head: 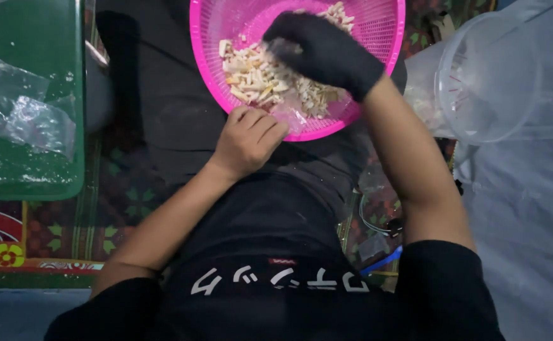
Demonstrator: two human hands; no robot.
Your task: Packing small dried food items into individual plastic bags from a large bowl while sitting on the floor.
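Basket [377, 38] of pale cut pieces [257, 79] sits on the person's lap, so both hands reach easily. Bare left hand [248, 139] is curled shut on the near rim, steadying it, while the black-gloved right hand [321, 50] digs in, grip unclear.

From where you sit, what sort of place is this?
Probably a home floor used for food preparation: a patterned mat, a pink basket of cut pale pieces, and a clear plastic container beside it.
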